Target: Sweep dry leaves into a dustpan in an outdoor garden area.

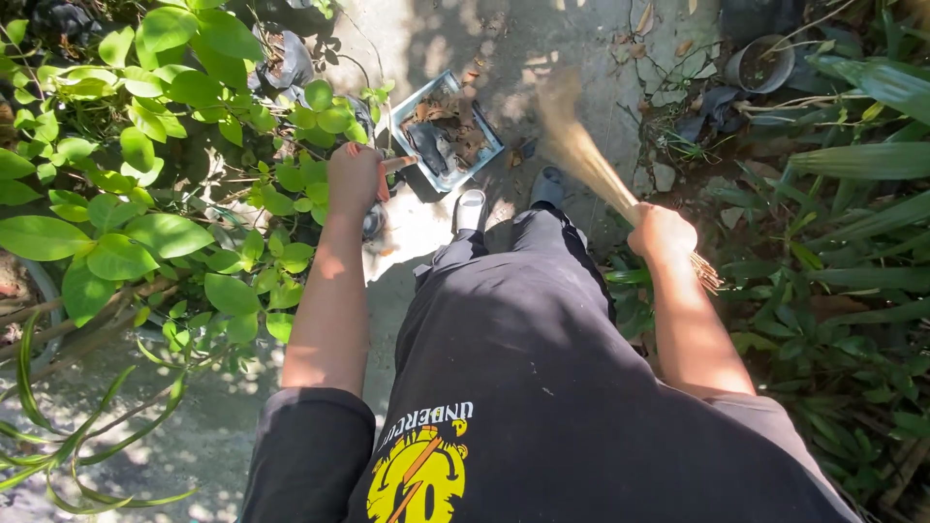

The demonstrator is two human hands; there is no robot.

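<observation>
On concrete path between plants, we grip dustpan handle [399,162] in left hand [354,179], fingers closed; dustpan [446,131] lies just ahead. Right hand [662,232] clenches broom [581,155], long axis slanting forward-left toward pan; left hand nearer.

Straw-yellow broom [581,155], grey dustpan [407,111]

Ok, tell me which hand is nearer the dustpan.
Left. The left hand grips the handle beside the dustpan; the right hand holds the broom farther off to the right.
</observation>
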